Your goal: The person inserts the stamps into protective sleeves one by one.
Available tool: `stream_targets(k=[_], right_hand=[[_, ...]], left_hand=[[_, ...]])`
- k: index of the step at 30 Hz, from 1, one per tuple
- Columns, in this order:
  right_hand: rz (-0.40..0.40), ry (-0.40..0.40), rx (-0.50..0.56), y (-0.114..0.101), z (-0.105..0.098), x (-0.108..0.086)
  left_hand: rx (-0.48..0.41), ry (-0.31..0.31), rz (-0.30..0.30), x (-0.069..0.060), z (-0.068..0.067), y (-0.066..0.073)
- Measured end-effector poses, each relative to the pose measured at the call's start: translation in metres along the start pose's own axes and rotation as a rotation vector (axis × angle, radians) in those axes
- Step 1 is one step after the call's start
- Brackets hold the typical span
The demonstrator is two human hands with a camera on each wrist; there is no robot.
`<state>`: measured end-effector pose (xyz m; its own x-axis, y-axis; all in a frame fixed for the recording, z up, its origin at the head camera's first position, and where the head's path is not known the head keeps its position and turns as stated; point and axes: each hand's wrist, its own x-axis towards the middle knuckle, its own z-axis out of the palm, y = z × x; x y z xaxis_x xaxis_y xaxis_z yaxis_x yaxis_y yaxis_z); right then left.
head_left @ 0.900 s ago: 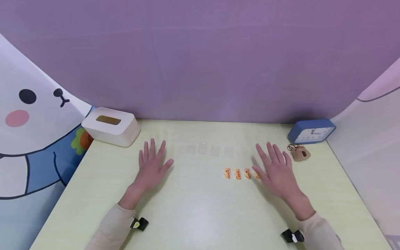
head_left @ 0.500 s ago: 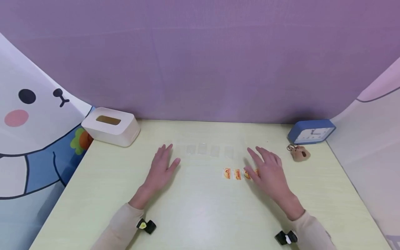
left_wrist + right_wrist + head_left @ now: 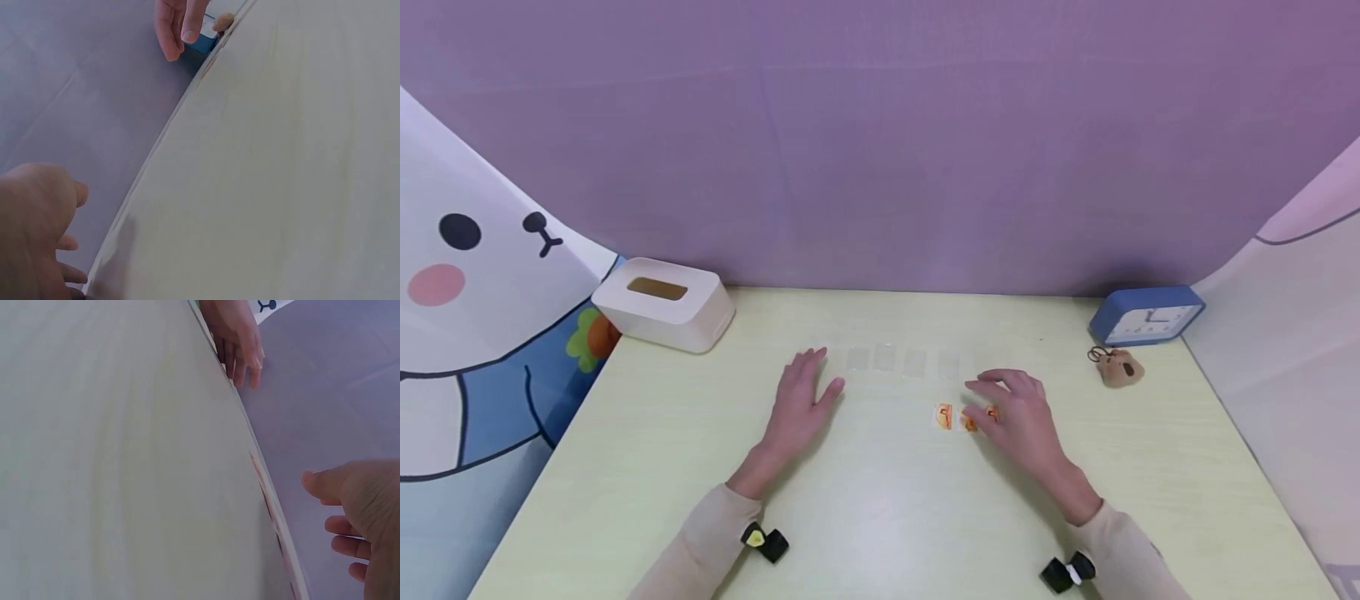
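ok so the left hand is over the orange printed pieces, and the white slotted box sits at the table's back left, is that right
Wrong hand: the head view shows the right hand over the orange printed pieces. The white slotted box does sit at the back left of the table.

Left hand (image 3: 39,228) at lower left, right hand (image 3: 177,12) at top, pale tabletop (image 3: 262,162) alongside
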<state>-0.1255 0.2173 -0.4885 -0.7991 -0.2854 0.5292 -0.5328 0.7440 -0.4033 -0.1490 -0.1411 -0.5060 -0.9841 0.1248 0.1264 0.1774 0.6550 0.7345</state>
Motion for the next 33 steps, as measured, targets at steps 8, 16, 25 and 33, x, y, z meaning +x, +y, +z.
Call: stream_targets(k=[8,16,25,33], right_hand=[[0.064,-0.056,0.101,-0.005,0.018,-0.002],[0.063,-0.128,0.089,-0.010,0.028,0.001],[0.069,-0.233,0.084,-0.011,0.025,0.013],[0.116,-0.321,0.122,-0.008,0.023,0.025]], left_hand=[[0.008,0.030,0.031,-0.001,0.007,0.007],[0.035,0.059,0.072,-0.003,0.014,0.008],[0.046,0.065,0.093,-0.002,0.018,0.008],[0.048,0.070,0.097,-0.003,0.020,0.007]])
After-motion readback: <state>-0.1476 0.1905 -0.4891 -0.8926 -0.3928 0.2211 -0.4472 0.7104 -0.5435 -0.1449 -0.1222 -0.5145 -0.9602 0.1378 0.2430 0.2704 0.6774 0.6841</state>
